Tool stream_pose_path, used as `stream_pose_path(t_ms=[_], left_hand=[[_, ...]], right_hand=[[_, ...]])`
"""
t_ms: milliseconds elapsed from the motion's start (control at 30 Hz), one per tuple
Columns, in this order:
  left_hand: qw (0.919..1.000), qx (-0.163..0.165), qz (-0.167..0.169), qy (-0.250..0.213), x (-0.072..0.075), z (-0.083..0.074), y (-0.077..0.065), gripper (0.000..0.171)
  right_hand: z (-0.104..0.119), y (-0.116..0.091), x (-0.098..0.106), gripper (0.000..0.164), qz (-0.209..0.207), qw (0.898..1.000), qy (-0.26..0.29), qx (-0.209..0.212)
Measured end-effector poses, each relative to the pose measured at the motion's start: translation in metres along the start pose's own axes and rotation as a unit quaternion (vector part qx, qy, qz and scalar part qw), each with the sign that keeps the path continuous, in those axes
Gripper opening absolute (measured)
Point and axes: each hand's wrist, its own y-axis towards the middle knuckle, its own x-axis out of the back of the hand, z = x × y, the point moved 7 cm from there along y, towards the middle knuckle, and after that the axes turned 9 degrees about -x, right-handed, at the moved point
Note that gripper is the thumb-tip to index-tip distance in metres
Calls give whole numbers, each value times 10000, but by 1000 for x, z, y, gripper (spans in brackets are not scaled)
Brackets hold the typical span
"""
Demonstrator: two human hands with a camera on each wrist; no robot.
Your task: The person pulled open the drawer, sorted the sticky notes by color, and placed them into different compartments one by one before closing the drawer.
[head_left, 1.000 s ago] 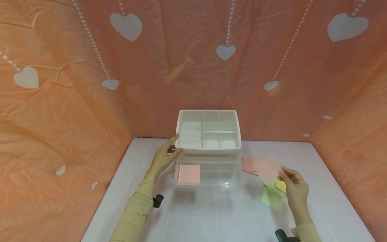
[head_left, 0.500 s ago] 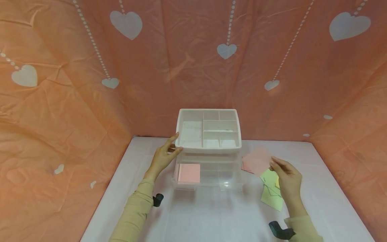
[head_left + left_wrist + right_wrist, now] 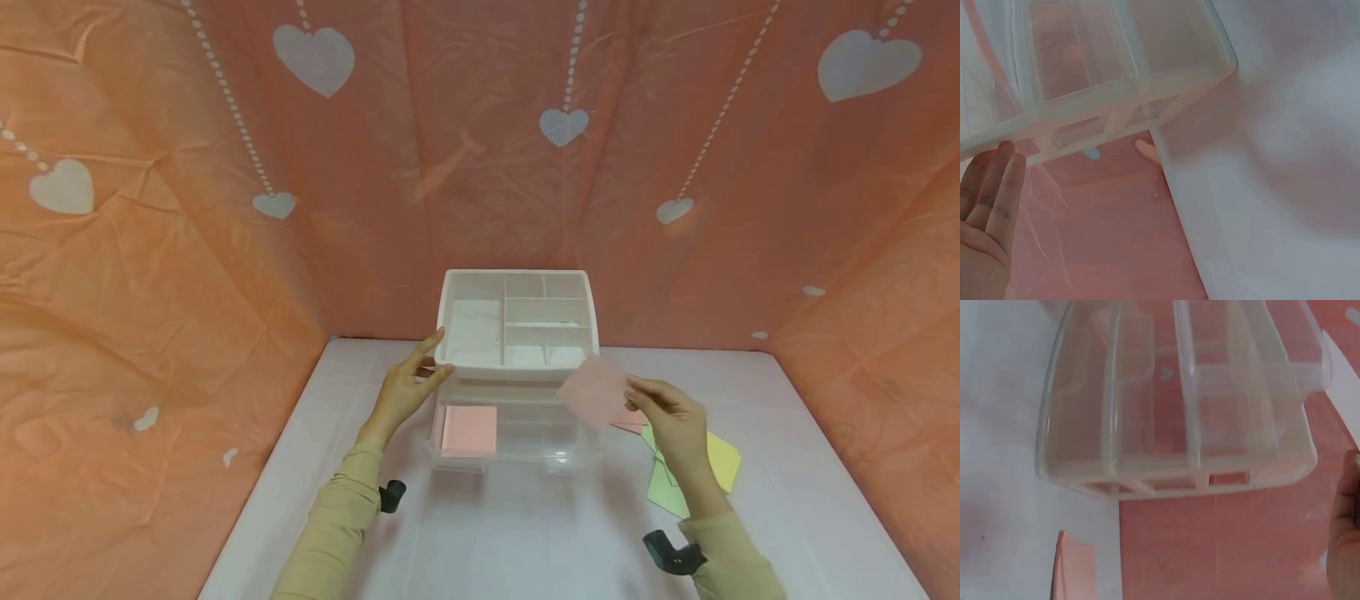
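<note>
A white desktop organizer (image 3: 517, 372) with a divided top tray stands at the back of the table, its clear drawer (image 3: 532, 429) pulled out in front. A pink sticky note pad (image 3: 470, 430) lies in the drawer's left part. My left hand (image 3: 403, 390) rests on the organizer's left front corner, thumb at the front edge; the left wrist view shows straight fingers (image 3: 1007, 194) against its side. With thumb and fingertips my right hand (image 3: 675, 421) pinches a pink sticky note (image 3: 592, 390), which overlaps the drawer's right end in the head view.
Right of the organizer lie pink notes (image 3: 630, 422), green notes (image 3: 663, 490) and a yellow note (image 3: 724, 461), partly behind my right hand and forearm. Orange cloth (image 3: 487, 167) with white hearts walls the back and sides of the white table (image 3: 480, 542).
My right hand has moved left with the pink note, from over the loose notes to the drawer's right end, uncovering the yellow note. The left hand stays in place.
</note>
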Motion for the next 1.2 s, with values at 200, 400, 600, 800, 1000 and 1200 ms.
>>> stream_pose_path(t_ms=[200,400,600,800,1000,1200], left_hand=[[10000,-17,-50,-2,0,0,0,60],[10000,5,-24,-20,0,0,-1,60],[9999,106,4,-9,0,1,-1,60],[9999,107,-22,-44,0,0,-1,59],[9999,100,-13,-59,0,0,-2,59],[10000,90,-29,-19,0,-1,-1,59]], right_hand=[[-2,6,-22,17,319,9972,-672,-108],[-11,10,-39,18,616,9821,-1664,-631],[-18,13,-55,18,1146,9585,-2423,-973],[-26,13,-72,18,1890,9292,-2985,-1087],[-30,13,-83,17,2291,9081,-3347,-1041],[-29,13,-89,17,2435,8830,-3897,-959]])
